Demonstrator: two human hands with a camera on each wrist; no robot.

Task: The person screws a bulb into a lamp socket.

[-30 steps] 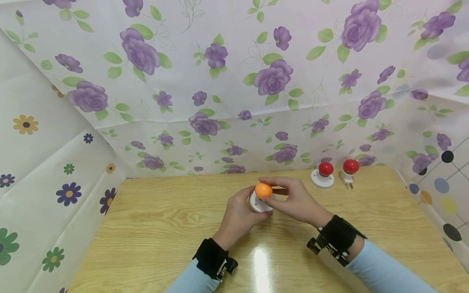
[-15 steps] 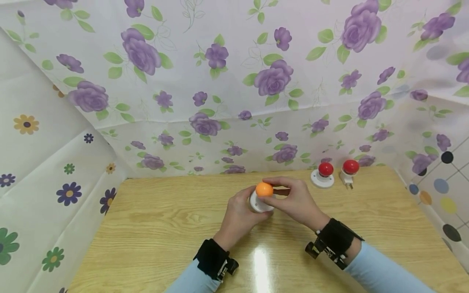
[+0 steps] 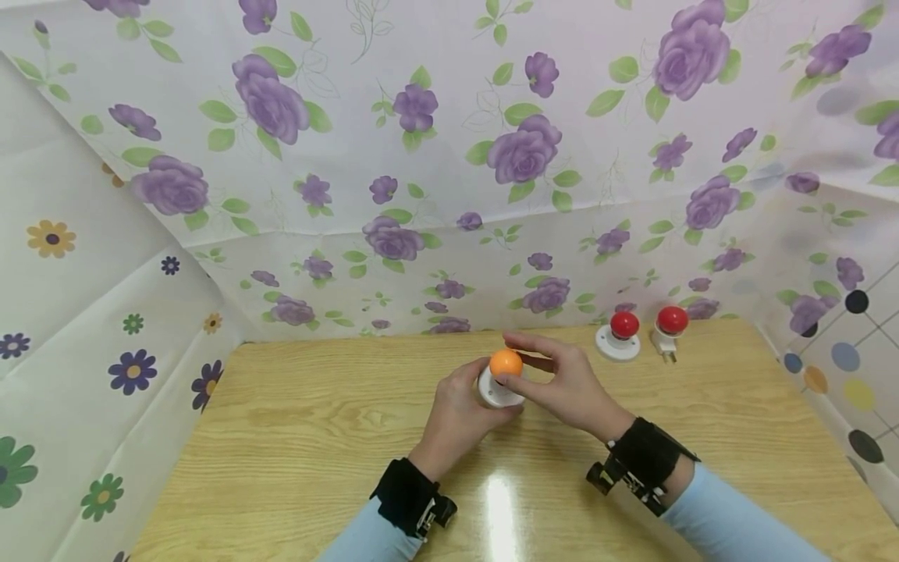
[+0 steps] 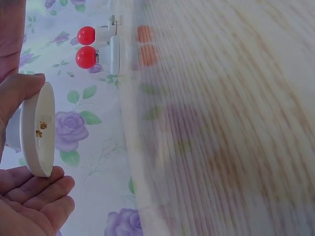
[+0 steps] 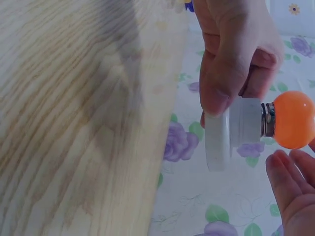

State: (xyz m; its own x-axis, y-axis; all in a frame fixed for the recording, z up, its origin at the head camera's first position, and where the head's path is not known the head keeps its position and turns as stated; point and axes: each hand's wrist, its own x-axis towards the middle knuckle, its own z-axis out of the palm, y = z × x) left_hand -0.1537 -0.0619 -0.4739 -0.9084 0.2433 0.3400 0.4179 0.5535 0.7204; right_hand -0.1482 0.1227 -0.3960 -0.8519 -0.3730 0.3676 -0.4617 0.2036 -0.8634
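My left hand (image 3: 460, 414) grips a round white lamp holder (image 3: 496, 394) by its edge, above the table; in the left wrist view its hollow underside (image 4: 45, 137) shows brass contacts. An orange light bulb (image 3: 506, 364) stands in the holder's socket. Part of the bulb's metal screw base (image 5: 267, 119) shows between glass and socket in the right wrist view. Loosely around the bulb are the fingers of my right hand (image 3: 562, 386). Its thumb is at the bulb's lower edge and its index finger is raised clear; the right wrist view shows a gap between fingertips and glass.
At the table's back right, a red bulb (image 3: 624, 324) sits in a round white holder (image 3: 618, 346). Beside it is another red bulb (image 3: 673, 318) in a white plug-in holder (image 3: 663, 342) with prongs. Flowered sheets (image 3: 421, 187) hang behind the wooden table (image 3: 316, 437).
The right hand's fingers have shifted slightly around the orange bulb, and the index finger now stands farther from it. The left hand and lamp holder have hardly moved.
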